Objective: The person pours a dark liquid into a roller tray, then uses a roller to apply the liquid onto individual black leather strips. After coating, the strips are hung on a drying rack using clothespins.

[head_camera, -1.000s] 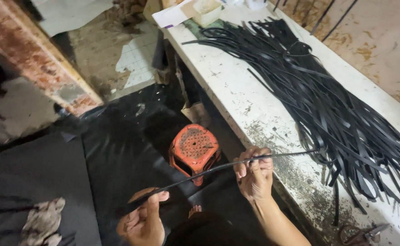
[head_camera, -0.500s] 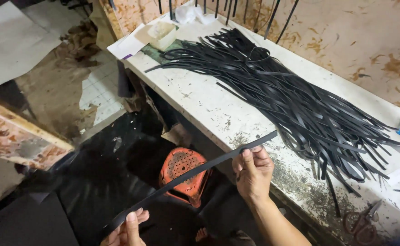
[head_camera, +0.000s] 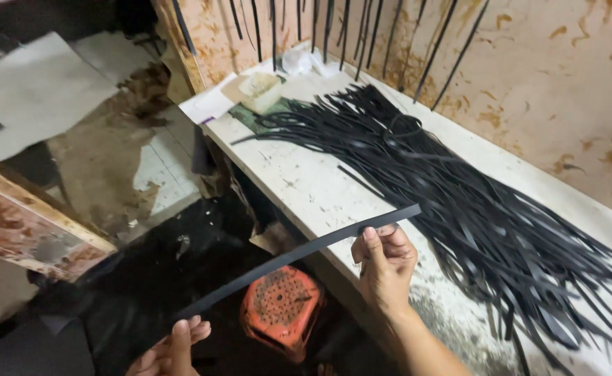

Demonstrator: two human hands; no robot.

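A long black strip [head_camera: 299,254] runs from lower left up to the right, held at both ends. My right hand [head_camera: 384,261] pinches its upper end just over the front edge of the white worktable [head_camera: 306,188]. My left hand [head_camera: 174,348] grips the lower end near the bottom of the view, above black sheet material on the floor. A large pile of similar black strips [head_camera: 459,188] lies spread across the table to the right of my right hand.
An orange perforated stool [head_camera: 281,306] stands under the strip, beside the table. A small cream container [head_camera: 261,90] and papers sit at the table's far end. More strips hang on the stained wall [head_camera: 543,76]. A wooden board [head_camera: 34,216] lies at left.
The view has swung up and right. The strip's right end has risen toward the table edge, and both hands keep hold of it.
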